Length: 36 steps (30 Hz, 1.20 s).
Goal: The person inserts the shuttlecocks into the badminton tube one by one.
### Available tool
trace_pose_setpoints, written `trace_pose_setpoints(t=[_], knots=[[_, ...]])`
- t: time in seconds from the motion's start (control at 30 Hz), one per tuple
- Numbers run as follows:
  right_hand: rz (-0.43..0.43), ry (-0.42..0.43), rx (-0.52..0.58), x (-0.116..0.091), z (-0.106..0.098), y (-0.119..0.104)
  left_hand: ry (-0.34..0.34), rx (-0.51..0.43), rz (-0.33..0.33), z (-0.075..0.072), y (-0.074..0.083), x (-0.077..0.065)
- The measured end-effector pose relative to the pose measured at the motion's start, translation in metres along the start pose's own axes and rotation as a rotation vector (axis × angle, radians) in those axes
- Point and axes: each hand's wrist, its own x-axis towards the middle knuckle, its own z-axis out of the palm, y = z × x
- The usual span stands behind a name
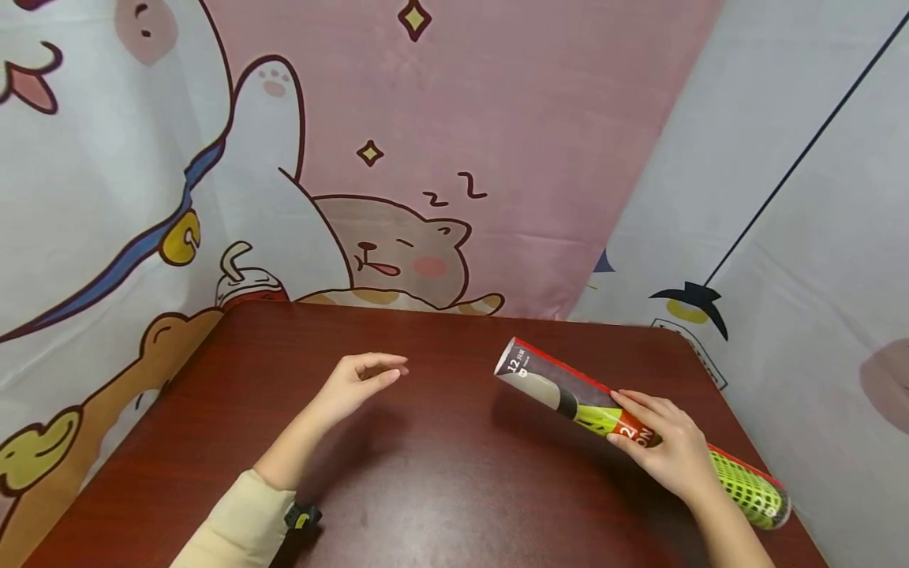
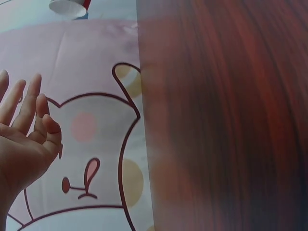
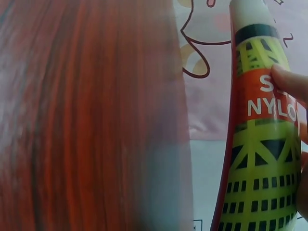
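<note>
A printed shuttlecock tube (image 1: 561, 386) in grey, red and yellow-green is held slanting above the right part of the table. My right hand (image 1: 671, 446) grips it round the middle, thumb on the near side and fingers over the top. In the right wrist view, the tube (image 3: 262, 159) shows an orange band with lettering, and a fingertip (image 3: 291, 84) lies on that band. My left hand (image 1: 358, 386) hovers over the table, fingers loosely bent and holding nothing, apart from the tube's raised left end. The left wrist view shows this hand (image 2: 29, 139) with nothing in it.
A dark red-brown wooden table (image 1: 440, 481) spreads under both hands. Behind and beside it hangs a cloth backdrop (image 1: 540, 158) with cartoon animals. A dark strap with a yellow mark (image 1: 303, 517) sits by the left sleeve.
</note>
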Motion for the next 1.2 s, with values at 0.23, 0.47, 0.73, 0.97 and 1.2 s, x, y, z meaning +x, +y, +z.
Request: trace_pose_setpoints(t=[0.23, 0.47, 0.73, 0.97, 1.2], knots=[[0.036, 0.024, -0.063, -0.002, 0.002, 0.012, 0.05, 0.101, -0.028, -0.017, 0.02, -0.01], [0.075, 0.01, -0.1, -0.002, 0.005, 0.021, 0.107, 0.131, -0.026, -0.036, -0.014, -0.016], [0.096, -0.018, -0.126, -0.002, 0.011, 0.028, 0.137, 0.131, -0.031, -0.048, -0.025, -0.024], [0.105, -0.021, -0.151, -0.003, 0.015, 0.035, 0.15, 0.121, -0.059, -0.053, -0.027, -0.03], [0.136, -0.053, -0.162, -0.003, 0.017, 0.038, 0.157, 0.153, -0.072, -0.056, -0.03, -0.034]])
